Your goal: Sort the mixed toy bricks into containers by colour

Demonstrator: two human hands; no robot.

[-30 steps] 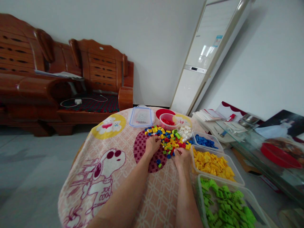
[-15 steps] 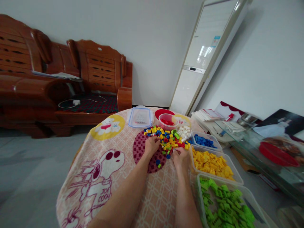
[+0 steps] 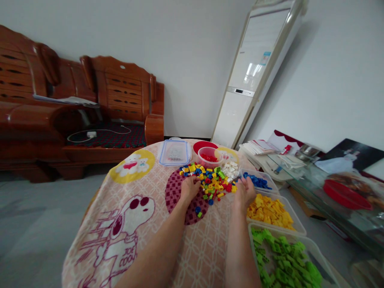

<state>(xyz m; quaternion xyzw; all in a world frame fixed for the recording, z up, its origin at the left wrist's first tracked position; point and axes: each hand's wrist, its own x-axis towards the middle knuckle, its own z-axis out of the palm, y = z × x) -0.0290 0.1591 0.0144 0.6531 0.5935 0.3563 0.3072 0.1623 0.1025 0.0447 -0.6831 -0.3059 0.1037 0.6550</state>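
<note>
A pile of mixed toy bricks (image 3: 213,182), in yellow, red, blue, green and white, lies on the patterned tablecloth (image 3: 192,248). At the pile's left edge is my left hand (image 3: 189,189), its fingers curled together; whatever they may hold is hidden. My right hand (image 3: 246,192) hovers between the pile and the container of blue bricks (image 3: 264,182), above the near-left rim. Its fingers are pinched, and I cannot make out what is between them. Just below it stands the container of yellow bricks (image 3: 270,212).
Nearest me on the right is a container of green bricks (image 3: 288,260). Behind the pile stand a round tub of red bricks (image 3: 209,157), white bricks (image 3: 230,170) and a clear blue-edged lid (image 3: 174,152). A glass table (image 3: 312,188) adjoins on the right.
My right hand has moved from the pile's near edge up and right toward the blue bricks. The left hand stays at the pile's left edge. The whole view has shifted slightly.
</note>
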